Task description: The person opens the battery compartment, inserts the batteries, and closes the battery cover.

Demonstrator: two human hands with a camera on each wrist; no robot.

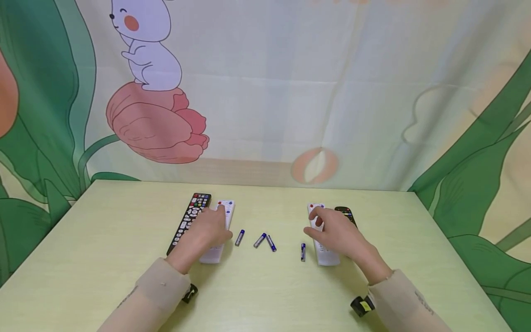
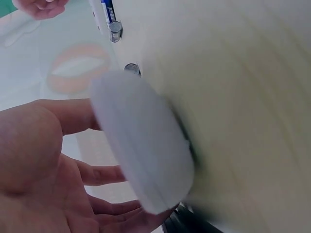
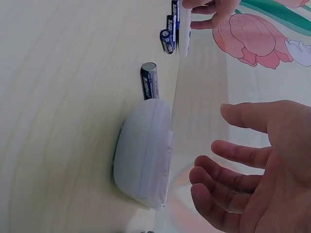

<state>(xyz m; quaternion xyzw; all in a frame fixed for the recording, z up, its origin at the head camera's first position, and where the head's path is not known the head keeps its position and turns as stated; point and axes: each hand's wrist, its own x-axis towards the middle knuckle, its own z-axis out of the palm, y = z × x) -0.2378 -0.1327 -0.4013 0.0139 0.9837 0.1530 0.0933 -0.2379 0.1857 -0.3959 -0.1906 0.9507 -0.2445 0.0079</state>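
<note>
My left hand (image 1: 203,230) is over a white remote control (image 1: 213,254) on the left of the table. Up close in the left wrist view, its thumb and fingers (image 2: 99,174) pass behind the near end of that remote (image 2: 146,145), so their contact is partly hidden. A black remote control (image 1: 182,226) lies just left of it. My right hand (image 1: 338,230) hovers above a second white remote control (image 1: 327,258), fingers loosely bent and apart from it in the right wrist view. Partly covered by that hand, another black remote control (image 1: 344,211) lies to the right.
Between the white remotes lie several blue-and-silver batteries (image 1: 260,240), one (image 1: 303,252) close beside the right white remote. A printed curtain (image 1: 265,115) hangs behind the table's (image 1: 265,290) back edge. Both wrists wear black devices (image 1: 362,305).
</note>
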